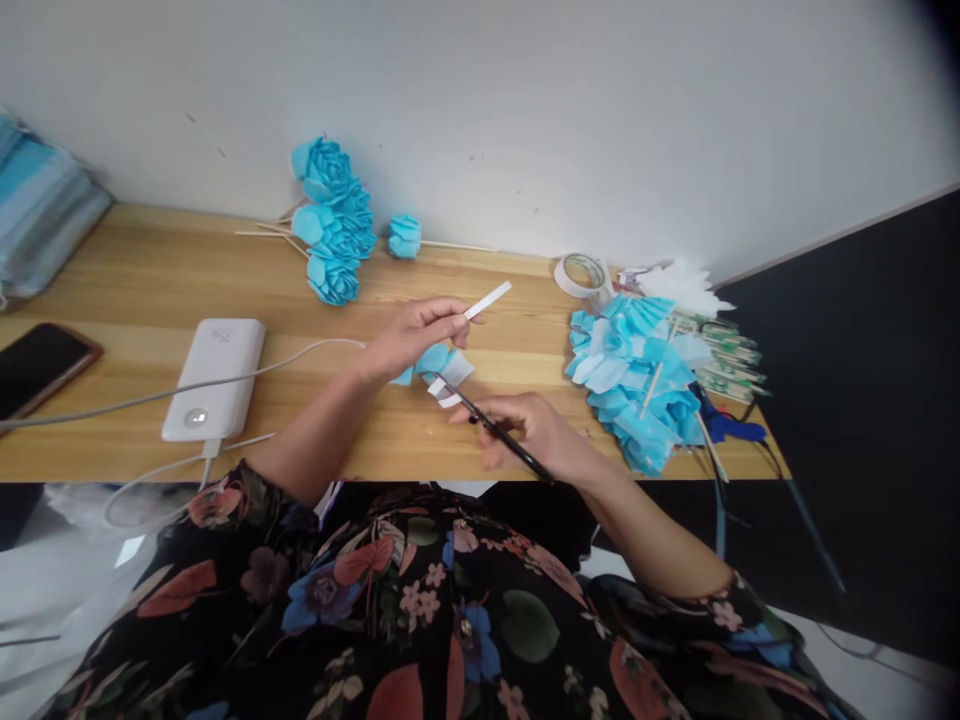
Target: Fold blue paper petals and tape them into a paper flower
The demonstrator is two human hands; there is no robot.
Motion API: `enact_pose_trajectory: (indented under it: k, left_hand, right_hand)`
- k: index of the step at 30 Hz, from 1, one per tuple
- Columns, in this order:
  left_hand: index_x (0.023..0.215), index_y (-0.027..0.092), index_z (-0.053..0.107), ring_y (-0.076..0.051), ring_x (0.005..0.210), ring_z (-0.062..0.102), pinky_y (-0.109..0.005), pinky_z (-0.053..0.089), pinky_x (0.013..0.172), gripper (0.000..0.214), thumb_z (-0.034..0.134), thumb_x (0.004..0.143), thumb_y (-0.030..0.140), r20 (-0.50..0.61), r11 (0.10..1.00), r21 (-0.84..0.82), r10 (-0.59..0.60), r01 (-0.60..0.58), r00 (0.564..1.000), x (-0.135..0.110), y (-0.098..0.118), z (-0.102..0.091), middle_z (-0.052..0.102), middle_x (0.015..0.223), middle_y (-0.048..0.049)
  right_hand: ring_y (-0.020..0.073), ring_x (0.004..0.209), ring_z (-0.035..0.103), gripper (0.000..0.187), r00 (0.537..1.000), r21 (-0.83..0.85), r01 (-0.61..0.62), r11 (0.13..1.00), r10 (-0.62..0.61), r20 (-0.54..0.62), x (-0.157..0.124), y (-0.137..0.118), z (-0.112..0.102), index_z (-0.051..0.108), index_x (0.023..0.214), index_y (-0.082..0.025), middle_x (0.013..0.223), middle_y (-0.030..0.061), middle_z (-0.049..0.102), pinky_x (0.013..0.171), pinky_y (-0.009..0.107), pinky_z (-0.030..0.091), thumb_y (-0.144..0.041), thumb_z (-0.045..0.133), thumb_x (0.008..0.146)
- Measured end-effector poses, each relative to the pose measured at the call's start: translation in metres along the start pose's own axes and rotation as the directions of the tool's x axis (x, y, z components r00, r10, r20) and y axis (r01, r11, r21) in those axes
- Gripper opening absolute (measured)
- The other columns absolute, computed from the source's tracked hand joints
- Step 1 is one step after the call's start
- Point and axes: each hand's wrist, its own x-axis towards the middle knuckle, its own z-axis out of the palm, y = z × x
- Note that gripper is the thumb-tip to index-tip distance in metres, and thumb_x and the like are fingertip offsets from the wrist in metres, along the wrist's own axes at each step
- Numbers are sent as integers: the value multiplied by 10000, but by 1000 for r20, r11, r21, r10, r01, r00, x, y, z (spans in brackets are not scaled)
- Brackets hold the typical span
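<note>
My left hand (416, 335) is closed in a pinch on a thin white strip (487, 300) that sticks out to the right, and a folded blue paper piece (439, 362) lies under its palm. My right hand (529, 430) is closed around black scissors (491, 425), whose blades point up-left toward the blue piece and a small white scrap (444, 396). Both hands hover over the front middle of the wooden table (315, 400).
Finished blue paper roses on sticks (334, 220) lie at the back, one more (405, 236) beside them. A tape roll (581, 273) and a heap of blue paper petals (637, 375) sit at the right. A white power bank (215, 378) with cables and a phone (37, 365) lie at the left.
</note>
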Motion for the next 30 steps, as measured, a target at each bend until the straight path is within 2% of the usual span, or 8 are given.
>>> enact_pose_trajectory:
  k: [4,7,9,12,18,21,25,30]
  left_hand:
    - [810,163,750,-119,654,570,-268,475,702,370,811,881,521,-37,993,-115,-38,33,999,1,1,2,580,640,24]
    - [747,163,727,-116,615,540,-289,501,723,396,833,847,531,-32,984,-173,-43,37,999,1,7,5,520,588,38]
    - [746,162,736,-115,602,522,-296,508,721,420,838,839,558,-20,980,-198,-38,33,999,1,10,6,508,579,38]
    - [765,155,758,-117,627,543,-281,484,694,482,839,827,626,16,981,-191,-43,46,999,0,11,6,576,618,9]
    - [873,146,785,-141,733,655,-261,487,679,568,879,758,694,130,978,-152,-122,141,984,-2,12,4,741,798,-53]
    - [923,151,777,-160,692,677,-277,509,626,537,851,806,670,212,970,-159,-147,182,966,-4,13,4,768,835,-71]
    - [1006,164,787,-153,637,661,-284,520,596,464,781,901,616,339,965,-189,-111,183,934,-5,14,5,767,846,-78]
    - [980,170,801,-151,644,634,-302,534,629,445,773,912,609,311,983,-149,-52,103,949,-4,14,5,736,832,-80]
  right_hand:
    - [125,729,586,788,996,-31,70,997,-68,61,1,4,-5,765,1198,-183,774,-32,627,719,264,497,-726,937,654]
    - [158,850,597,943,978,3,197,980,-196,76,0,19,-16,688,1350,-177,964,35,653,801,309,515,-908,718,756]
    - [144,815,573,910,971,13,228,974,-229,69,1,27,-22,654,1381,-153,981,42,622,823,328,530,-903,590,869]
    - [118,717,547,823,982,36,171,985,-173,75,3,29,-26,643,1359,-122,923,22,585,776,330,564,-829,570,945]
    - [106,671,565,739,983,37,142,989,-146,114,11,15,-27,681,1232,-133,877,13,600,678,285,569,-808,600,943]
    - [103,663,560,719,977,42,174,984,-178,116,14,13,-27,684,1217,-133,863,9,598,647,272,575,-796,596,953]
    - [103,658,572,702,974,70,187,980,-194,114,17,16,-28,691,1205,-130,866,12,604,636,269,576,-782,597,962]
    - [103,635,578,734,974,101,190,977,-200,104,20,17,-28,705,1218,-131,864,15,615,642,287,585,-804,601,945]
